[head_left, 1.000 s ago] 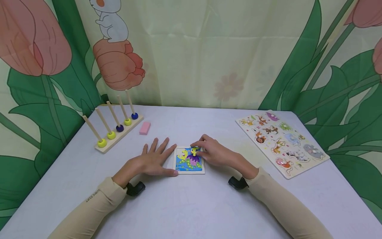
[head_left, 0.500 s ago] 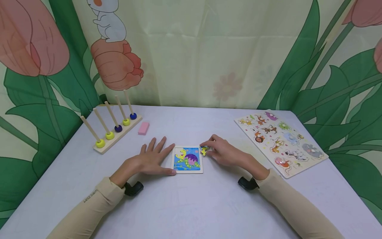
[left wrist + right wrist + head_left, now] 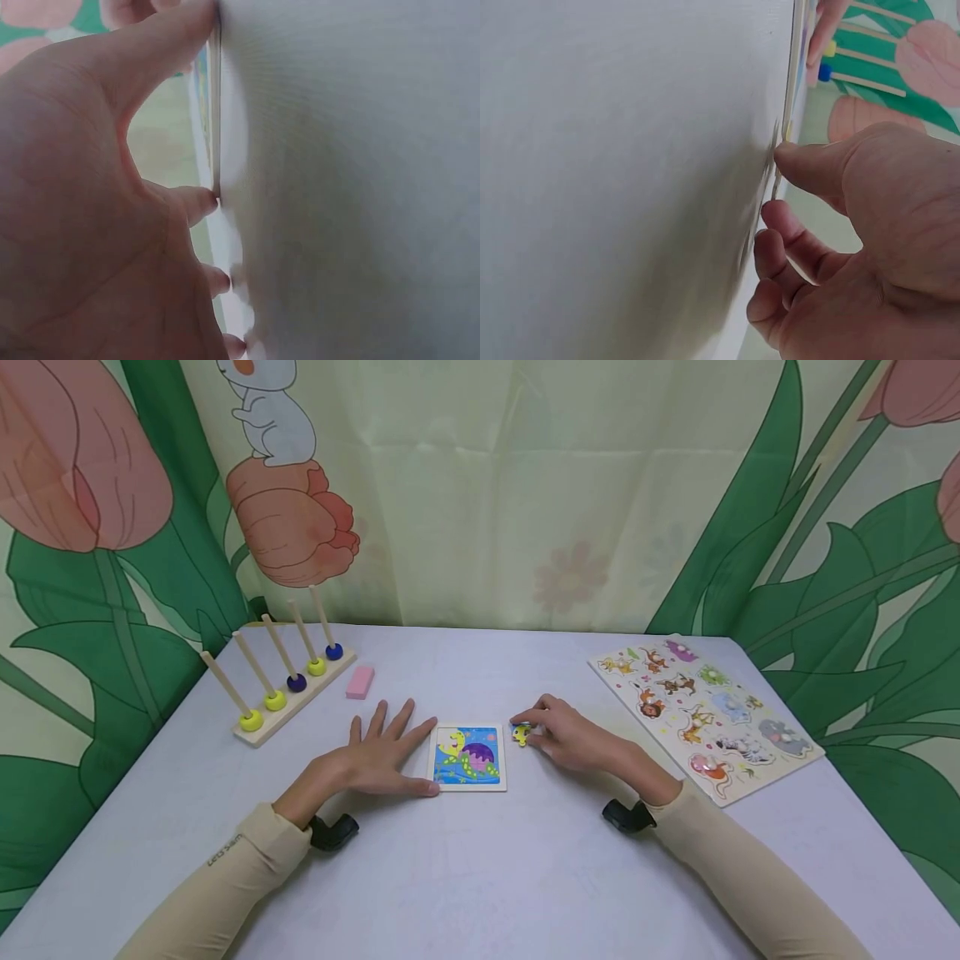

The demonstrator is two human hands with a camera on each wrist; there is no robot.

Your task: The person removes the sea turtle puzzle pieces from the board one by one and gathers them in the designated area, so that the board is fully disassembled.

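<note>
A small square puzzle [image 3: 468,758] in a pale wooden frame lies on the table, showing a yellow and green turtle-like animal with a purple shell on blue. My left hand [image 3: 382,767] is spread flat beside it. Its thumb and index fingertips touch the frame's left edge, as the left wrist view also shows. Just right of the frame, my right hand [image 3: 566,735] pinches a small yellow and blue puzzle piece [image 3: 521,735] between thumb and index finger. In the right wrist view the piece is nearly edge-on, low at the tabletop, and the other fingers [image 3: 771,255] are bent.
A wooden peg stand [image 3: 296,700] with yellow and blue beads stands at the left, with a pink block [image 3: 360,682] beside it. On the right lies a large animal puzzle board [image 3: 667,745]. A printed curtain [image 3: 465,527] hangs behind the table.
My right hand has carried the small piece from above the puzzle's upper right corner to the table just right of the frame. My left hand has stayed at the frame's left edge.
</note>
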